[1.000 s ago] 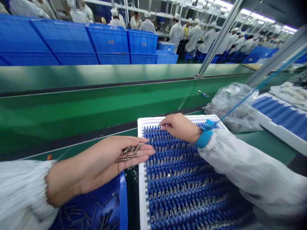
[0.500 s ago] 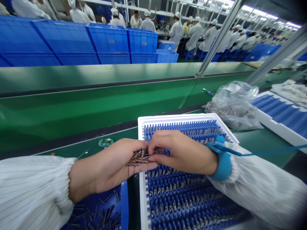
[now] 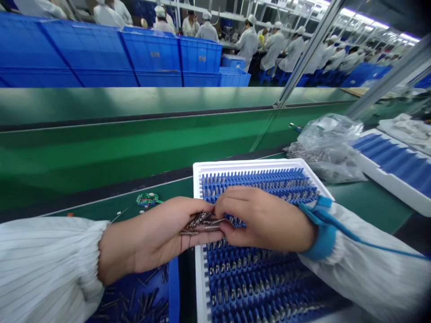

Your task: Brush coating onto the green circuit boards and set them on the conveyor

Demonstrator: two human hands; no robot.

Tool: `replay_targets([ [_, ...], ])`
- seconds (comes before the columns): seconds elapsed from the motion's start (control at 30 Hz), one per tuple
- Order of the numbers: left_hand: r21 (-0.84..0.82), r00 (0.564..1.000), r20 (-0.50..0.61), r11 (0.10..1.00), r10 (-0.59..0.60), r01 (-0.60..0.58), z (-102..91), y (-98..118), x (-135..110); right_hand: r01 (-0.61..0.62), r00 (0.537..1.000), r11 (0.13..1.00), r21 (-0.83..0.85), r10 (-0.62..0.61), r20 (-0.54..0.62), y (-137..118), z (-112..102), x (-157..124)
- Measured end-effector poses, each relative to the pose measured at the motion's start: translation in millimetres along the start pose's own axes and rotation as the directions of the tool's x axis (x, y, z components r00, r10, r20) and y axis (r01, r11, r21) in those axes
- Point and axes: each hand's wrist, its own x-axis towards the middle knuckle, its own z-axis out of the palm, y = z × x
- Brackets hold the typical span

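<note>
Picking step, I judge: left hand [image 3: 158, 237] cups pins [image 3: 200, 223] in half-curled fingers; right hand [image 3: 266, 220] fingers pinch one. Seating it upright in the tray [image 3: 198, 273], at 5 o'clock, needs careful aim.

The table [image 3: 363, 199] is dark green. A white tray [image 3: 198, 269] full of metal pins [image 3: 235, 271] lies right under the right hand [image 3: 266, 220]. A blue bin [image 3: 173, 287] sits under the left hand [image 3: 158, 235], just beside the tray. A little round green board [image 3: 147, 198] lies just past the left hand. A clear bag [image 3: 328, 139] of metal bits lies past the right hand, off to its right. Another white tray [image 3: 380, 179] lies further right.
</note>
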Motion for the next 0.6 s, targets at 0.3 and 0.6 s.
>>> replay_targets([
  [0.3, 0.114, 0.999, -0.016, 0.993, 0.036, -0.034, -10.9, 0, 2, -0.318, 0.937, 0.948, 0.017, 0.317, -0.151, 47, -25, -7],
  [0.6, 0.254, 0.998, -0.058, 0.967, 0.036, -0.02, -11.8, -1, 4, -0.413, 0.908, 0.896, -0.164, 0.418, -0.004, 95, -7, -4],
])
